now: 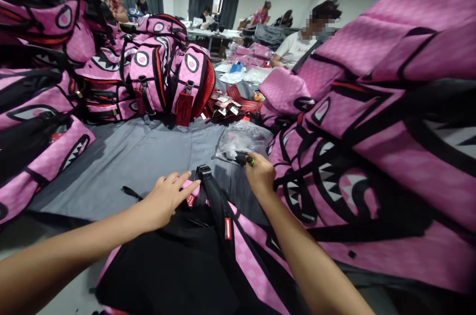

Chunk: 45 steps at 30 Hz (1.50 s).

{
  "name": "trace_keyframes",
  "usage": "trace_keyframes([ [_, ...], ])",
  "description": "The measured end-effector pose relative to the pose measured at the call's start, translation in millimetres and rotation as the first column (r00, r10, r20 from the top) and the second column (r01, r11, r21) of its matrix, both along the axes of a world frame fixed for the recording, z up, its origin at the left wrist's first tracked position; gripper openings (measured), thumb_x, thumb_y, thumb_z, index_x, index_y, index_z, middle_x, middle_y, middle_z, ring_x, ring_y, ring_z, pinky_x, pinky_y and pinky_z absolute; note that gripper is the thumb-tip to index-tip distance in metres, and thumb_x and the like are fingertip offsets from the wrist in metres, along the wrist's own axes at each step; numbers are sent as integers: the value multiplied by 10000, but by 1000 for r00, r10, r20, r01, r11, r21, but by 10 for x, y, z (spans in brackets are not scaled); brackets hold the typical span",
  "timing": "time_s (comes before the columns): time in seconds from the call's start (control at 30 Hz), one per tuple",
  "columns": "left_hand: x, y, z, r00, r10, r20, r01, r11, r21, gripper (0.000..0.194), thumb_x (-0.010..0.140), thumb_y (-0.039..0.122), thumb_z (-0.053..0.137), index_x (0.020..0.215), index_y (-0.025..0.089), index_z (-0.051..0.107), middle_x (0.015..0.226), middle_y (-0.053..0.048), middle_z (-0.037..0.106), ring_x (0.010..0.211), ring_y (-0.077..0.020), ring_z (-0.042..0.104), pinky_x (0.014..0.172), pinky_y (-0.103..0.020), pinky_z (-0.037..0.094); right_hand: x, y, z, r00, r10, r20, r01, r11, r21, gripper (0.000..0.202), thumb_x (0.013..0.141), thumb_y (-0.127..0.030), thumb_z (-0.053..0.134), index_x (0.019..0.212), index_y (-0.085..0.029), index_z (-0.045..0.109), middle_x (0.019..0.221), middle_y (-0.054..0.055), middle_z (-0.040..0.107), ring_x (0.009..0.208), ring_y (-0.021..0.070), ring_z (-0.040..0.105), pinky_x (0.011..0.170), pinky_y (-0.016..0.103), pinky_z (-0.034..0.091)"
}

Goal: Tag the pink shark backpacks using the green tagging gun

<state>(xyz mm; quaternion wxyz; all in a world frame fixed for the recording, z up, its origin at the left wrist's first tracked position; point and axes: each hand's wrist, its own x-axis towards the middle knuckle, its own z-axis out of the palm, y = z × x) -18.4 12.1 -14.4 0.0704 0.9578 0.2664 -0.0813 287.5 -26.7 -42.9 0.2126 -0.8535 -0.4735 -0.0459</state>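
Observation:
A black and pink backpack (178, 260) lies in front of me, its black back panel facing up and a strap with a buckle (204, 171) pointing away from me. My left hand (169, 198) rests at the bag's far edge, fingers spread over a pink part with a bit of red beside it. Farther right, my right hand (259, 172) is closed on a small black object with a yellow-green part (243, 158); its exact kind I cannot make out. That hand is at the near edge of a clear plastic bag (243, 136), whose contents are unclear.
Pink backpacks with shark faces are piled at left (148, 67) and right (334, 156). Red and black tags (228, 104) lie in a heap beyond the plastic bag. Grey cloth (148, 151) covers the table. A person in a white shirt (293, 52) works at the far right.

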Motion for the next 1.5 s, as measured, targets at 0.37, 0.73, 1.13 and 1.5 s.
trace_keyframes([
  [0.37, 52, -476, 486, 581, 503, 639, 75, 749, -658, 181, 861, 328, 649, 956, 178, 686, 876, -14, 705, 756, -133, 644, 739, -269, 537, -1124, -1022, 812, 488, 406, -773, -104, 906, 410, 403, 726, -480, 779, 929, -135, 736, 728, 38, 685, 525, 99, 505, 461, 214, 349],
  [0.73, -304, -615, 90, 366, 314, 876, -7, 942, -335, 184, 930, 287, 622, 1085, 189, 639, 1022, -53, 716, 977, -180, 674, 910, -352, 544, -1369, -1160, 653, 757, 375, -535, -177, 906, 385, 312, 812, -464, 693, 733, -166, 651, 624, 26, 668, 524, 130, 561, 498, 230, 411],
  [1.13, -869, -650, -473, 632, 0, 775, -60, 997, 49, 217, 900, 152, 635, 1109, 195, 595, 1568, -160, 302, 1448, -314, 358, 1120, -545, 456, -1761, -758, 687, 693, 707, -142, -609, 468, -641, 318, 850, -57, 482, 989, -222, 715, 912, 62, 767, 843, 237, 735, 637, 288, 433],
  [1.5, -979, -727, -606, 637, 475, 607, -432, 872, -229, 766, 891, 510, 644, 1511, 230, 293, 1399, -153, 582, 1251, -306, 614, 1003, -474, 564, -1915, -580, 557, 629, 759, -172, -609, 342, -716, 295, 893, -69, 468, 1033, -185, 701, 913, 114, 757, 844, 238, 732, 641, 276, 434],
])
